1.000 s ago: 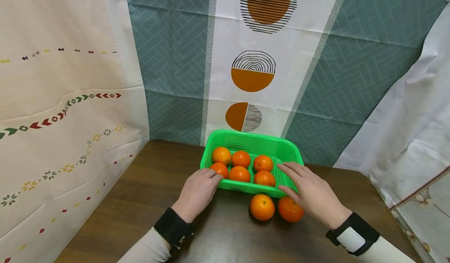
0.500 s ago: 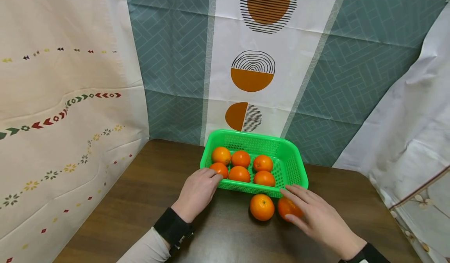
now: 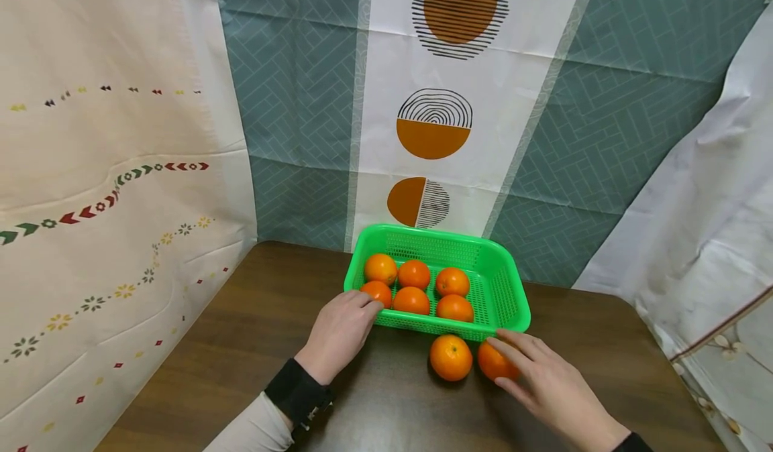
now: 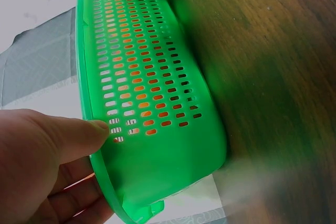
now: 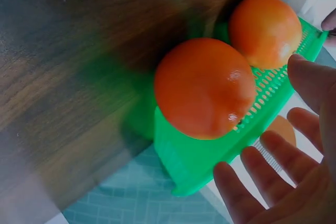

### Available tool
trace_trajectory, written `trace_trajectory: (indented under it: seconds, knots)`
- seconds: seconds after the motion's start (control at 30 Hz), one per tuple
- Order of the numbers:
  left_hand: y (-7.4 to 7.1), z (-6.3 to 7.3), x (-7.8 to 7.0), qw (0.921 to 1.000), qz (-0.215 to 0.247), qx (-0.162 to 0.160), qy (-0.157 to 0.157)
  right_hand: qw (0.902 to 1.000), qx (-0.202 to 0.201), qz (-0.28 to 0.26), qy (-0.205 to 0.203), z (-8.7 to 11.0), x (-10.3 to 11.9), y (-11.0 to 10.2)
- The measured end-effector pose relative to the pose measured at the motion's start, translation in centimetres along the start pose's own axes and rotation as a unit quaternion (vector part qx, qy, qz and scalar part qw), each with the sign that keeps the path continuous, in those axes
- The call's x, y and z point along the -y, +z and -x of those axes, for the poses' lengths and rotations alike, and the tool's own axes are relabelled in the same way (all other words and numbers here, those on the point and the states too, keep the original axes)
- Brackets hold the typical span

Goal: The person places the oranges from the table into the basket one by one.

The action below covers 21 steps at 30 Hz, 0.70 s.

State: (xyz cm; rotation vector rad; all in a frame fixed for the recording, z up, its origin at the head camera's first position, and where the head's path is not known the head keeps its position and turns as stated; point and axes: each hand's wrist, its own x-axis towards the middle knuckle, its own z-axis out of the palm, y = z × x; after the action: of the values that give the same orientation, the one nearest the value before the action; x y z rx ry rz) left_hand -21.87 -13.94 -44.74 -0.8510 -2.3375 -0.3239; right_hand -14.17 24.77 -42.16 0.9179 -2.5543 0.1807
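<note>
A green plastic basket [image 3: 501, 328] holds several oranges in two rows toward its left and middle. At its near left corner my left hand [image 3: 339, 331] pinches the rim; in the left wrist view the thumb [image 4: 86, 137] lies on the outer wall and the other fingers go behind the rim. Two oranges sit on the table in front of the basket: a left orange [image 3: 451, 357] and a right orange [image 3: 496, 360]. My right hand [image 3: 552, 385] hovers over the right orange, fingers spread and holding nothing. The right wrist view shows a gap between the fingers and this orange [image 5: 205, 88].
The brown wooden table [image 3: 260, 304] extends left and right of the basket. Behind it hangs a teal and white patterned cloth [image 3: 302, 103]. A cream embroidered cloth [image 3: 121, 237] borders the left side, and a white cloth [image 3: 700, 237] the right.
My right hand has come back from over the basket's right end, down and toward me, to the right orange. The left hand stays on the rim; basket and oranges have not moved.
</note>
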Motion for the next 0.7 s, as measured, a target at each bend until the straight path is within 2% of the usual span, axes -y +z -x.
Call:
trace_trajectory:
  seconds: [0.2, 0.7]
  knots:
    - [-0.1, 0.0, -0.1, 0.9999, -0.001, 0.011, -0.002, 0.9999, -0.008, 0.005, -0.005, 0.1, -0.3, 0.5]
    - [-0.2, 0.0, -0.1, 1.0000, 0.000, 0.003, 0.001, 0.9997, -0.015, -0.001, -0.017, 0.3, -0.3, 1.7]
